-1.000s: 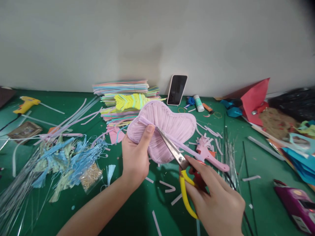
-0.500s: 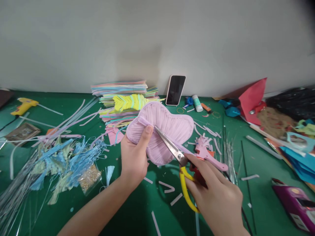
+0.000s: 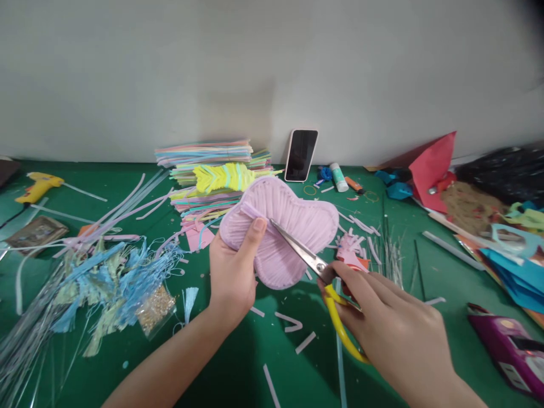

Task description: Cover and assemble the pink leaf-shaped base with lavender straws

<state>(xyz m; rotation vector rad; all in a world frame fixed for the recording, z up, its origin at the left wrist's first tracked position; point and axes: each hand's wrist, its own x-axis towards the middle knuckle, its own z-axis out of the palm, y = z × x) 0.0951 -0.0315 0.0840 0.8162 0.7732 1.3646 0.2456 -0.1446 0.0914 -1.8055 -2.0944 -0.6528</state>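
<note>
My left hand (image 3: 233, 272) grips a lilac, wavy-edged, lobed piece (image 3: 293, 221) covered with rows of pipe cleaner. Its thumb presses a short lilac pipe cleaner (image 3: 253, 212) against the front of the piece. My right hand (image 3: 395, 323) is closed around the yellow handles of a pair of scissors (image 3: 314, 263). The blades look nearly closed, pointing up and left across the piece, with their tips just right of my left thumb. Below lie short lilac offcuts (image 3: 305, 343) on the green tabletop (image 3: 229, 368).
Pipe cleaner bundles (image 3: 204, 153) and a propped phone (image 3: 301, 156) stand by the wall. At left lie a yellow glue gun (image 3: 40, 187), blue tassels (image 3: 136, 272) and a bag of beads (image 3: 155, 309). A purple device (image 3: 508, 354) sits at right, near blue paper (image 3: 514, 275).
My right hand and the scissors have shifted right and slightly down. The lilac strip that ran along the blades toward my right hand no longer shows. My left hand keeps its hold.
</note>
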